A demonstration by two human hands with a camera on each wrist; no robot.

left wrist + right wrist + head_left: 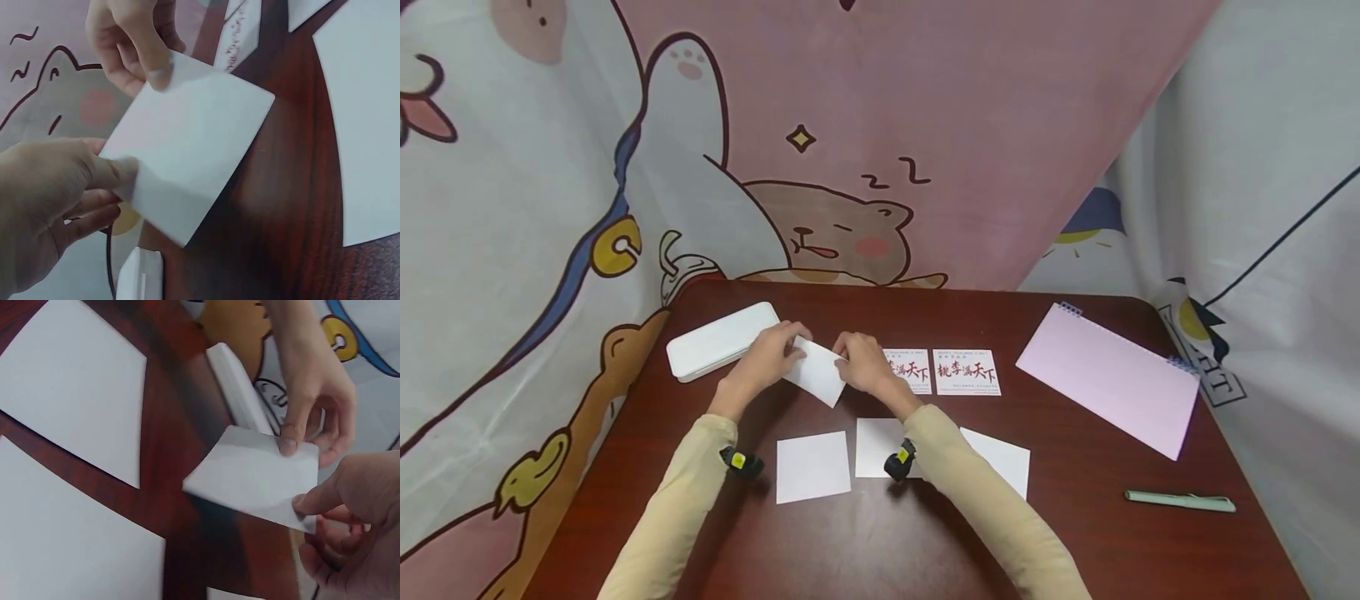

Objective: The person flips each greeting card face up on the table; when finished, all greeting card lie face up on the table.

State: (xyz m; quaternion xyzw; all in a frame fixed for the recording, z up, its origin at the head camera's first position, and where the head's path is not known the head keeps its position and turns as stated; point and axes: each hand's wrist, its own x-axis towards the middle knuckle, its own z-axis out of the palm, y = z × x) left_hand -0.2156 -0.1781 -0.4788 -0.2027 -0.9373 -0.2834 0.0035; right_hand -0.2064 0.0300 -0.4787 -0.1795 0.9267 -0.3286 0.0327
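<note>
Both hands pinch one white card [817,372] near its far corners, lifted and tilted over the table. My left hand [769,353] grips its left corner, thumb on the near face, as the left wrist view shows of the card [194,137]. My right hand [867,363] pinches the opposite corner with thumb on top; in the right wrist view the card [250,478] shows a blank face. Beyond the right hand lie two cards with red Chinese lettering, one partly covered by it and the other, a printed card [967,372], in full view.
Three blank white cards lie nearer: a left card [813,467], a middle card [874,450] partly behind the right sleeve, and a right card [1003,458]. A white case [722,340] sits far left. A pink spiral notebook [1108,379] and a green pen [1180,501] lie right.
</note>
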